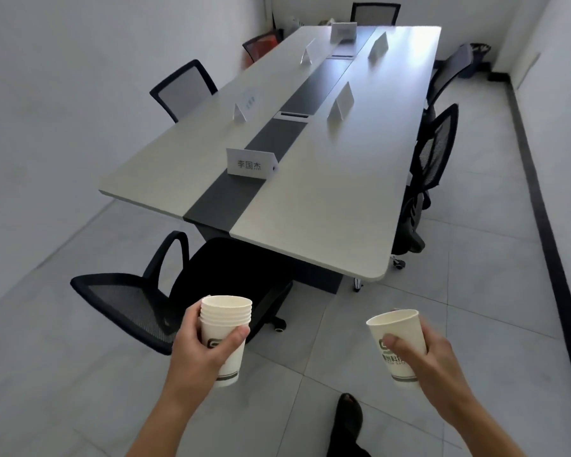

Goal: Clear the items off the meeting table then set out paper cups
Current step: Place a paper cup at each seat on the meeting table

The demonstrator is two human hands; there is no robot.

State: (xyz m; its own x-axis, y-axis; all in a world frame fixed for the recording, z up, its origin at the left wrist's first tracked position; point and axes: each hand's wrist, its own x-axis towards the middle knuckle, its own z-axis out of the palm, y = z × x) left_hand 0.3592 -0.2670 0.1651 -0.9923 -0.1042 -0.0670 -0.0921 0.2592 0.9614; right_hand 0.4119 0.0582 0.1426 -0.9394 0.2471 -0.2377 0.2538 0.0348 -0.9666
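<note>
Before table (327,192), white logo-printed cups (226,313)

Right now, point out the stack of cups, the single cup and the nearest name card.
stack of cups (226,312): head view, nested rims.
single cup (405,328): head view, wall under the rim.
nearest name card (248,163): head view, printed face.

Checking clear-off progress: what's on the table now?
Six name cards stand on the table, on and beside its dark strip. No cups on it: the left hand holds a stack, the right hand one cup. Spots behind the cards are hidden.
</note>
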